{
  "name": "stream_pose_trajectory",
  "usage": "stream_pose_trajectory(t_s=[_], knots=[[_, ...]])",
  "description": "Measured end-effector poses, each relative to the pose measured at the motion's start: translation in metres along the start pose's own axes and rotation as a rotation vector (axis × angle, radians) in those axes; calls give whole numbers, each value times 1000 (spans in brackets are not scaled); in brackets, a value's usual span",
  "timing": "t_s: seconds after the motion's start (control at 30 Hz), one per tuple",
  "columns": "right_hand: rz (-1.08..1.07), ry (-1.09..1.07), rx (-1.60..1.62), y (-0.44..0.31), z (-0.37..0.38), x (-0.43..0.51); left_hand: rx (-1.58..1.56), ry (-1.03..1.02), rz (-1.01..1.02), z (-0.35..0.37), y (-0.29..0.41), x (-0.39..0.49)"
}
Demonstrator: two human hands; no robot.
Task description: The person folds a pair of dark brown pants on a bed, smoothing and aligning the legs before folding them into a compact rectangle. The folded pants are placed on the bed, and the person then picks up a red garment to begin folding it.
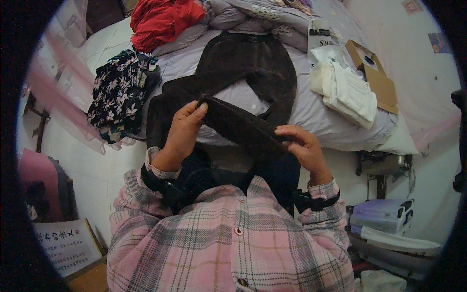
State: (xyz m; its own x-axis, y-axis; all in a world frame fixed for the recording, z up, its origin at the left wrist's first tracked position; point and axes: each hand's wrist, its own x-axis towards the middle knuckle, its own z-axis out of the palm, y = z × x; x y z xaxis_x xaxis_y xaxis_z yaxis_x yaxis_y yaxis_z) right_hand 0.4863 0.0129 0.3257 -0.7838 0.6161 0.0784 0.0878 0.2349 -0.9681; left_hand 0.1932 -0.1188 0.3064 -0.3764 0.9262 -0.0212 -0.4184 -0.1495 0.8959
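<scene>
Dark brown trousers lie on the bed, the waistband toward the far side. One trouser leg comes toward me, and its hem is stretched between my hands above the bed's near edge. My left hand pinches one end of the hem between thumb and fingers. The other end is gripped by my right hand, its thumb below and fingers above the cloth. Part of the other leg lies bent beneath on the left, partly hidden by my left hand.
Left of the trousers lies a folded dark floral garment, with red cloth behind it. White folded cloth, a plastic package and an open cardboard box lie on the right. A purple-lidded plastic box stands low at right.
</scene>
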Motion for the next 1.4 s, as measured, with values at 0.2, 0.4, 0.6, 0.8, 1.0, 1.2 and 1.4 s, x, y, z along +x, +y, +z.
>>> stream_pose_trajectory(t_s=[0.2, 0.4, 0.6, 0.8, 1.0, 1.2, 1.4], knots=[[-18, -53, -182, -6, -7, -1, -88, 10, -69, 0, -10, 3], [-143, -79, -396, -16, 1, -2, -145, -8, -105, -2, -8, 3], [-95, 101, -319, 1, -5, -2, -115, -31, -116, -5, -10, 5], [-59, 387, 62, 7, -24, -7, 201, -132, -123, -7, -15, 3], [-107, 549, 227, 2, -24, -6, 311, -255, -190, -2, -12, -4], [-141, 542, 159, -2, -22, -6, 280, -273, -163, 7, -4, -6], [-97, 535, 150, -3, -22, -9, 313, -221, -101, 12, 5, -9]])
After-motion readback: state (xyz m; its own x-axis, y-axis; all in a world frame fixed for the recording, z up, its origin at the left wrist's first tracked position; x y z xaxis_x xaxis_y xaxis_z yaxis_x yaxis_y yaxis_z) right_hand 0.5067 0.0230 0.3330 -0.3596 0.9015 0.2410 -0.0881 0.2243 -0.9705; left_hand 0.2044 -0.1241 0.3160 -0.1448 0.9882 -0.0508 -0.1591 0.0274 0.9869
